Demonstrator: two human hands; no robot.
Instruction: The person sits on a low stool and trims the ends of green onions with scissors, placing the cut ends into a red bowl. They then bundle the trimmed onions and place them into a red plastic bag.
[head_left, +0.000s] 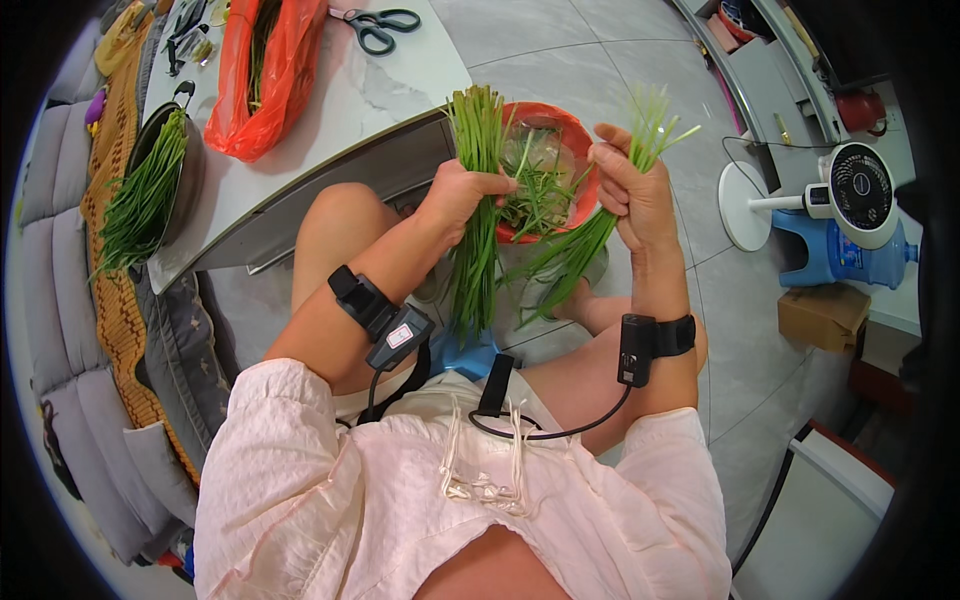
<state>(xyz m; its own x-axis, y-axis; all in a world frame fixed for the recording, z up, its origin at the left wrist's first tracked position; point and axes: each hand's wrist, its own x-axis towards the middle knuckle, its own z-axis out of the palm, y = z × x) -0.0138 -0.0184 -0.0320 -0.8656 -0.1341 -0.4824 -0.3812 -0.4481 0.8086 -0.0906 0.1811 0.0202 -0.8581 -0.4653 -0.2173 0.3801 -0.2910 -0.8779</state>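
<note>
My left hand (465, 196) grips a thick bundle of garlic chives (480, 135), cut ends up and green leaves hanging down. My right hand (630, 180) holds a smaller, looser bunch of chives (574, 251), its pale ends pointing up and its leaves drooping to the left. Between and beyond my hands stands a red bin (583, 139) with a plastic liner and green scraps (536, 187) inside. On the marble-patterned table at the left, more chives (154, 187) lie over the edge of a dark pan (196, 169). An open red plastic bag (289, 82) with stems inside lies beside it.
Scissors (379, 28) lie on the table (405, 82) near my left side. A grey sofa (64, 240) runs along the far left. At the right stand a white fan (776, 202), a blue stool with a water bottle (874, 259) and a cardboard box (821, 316).
</note>
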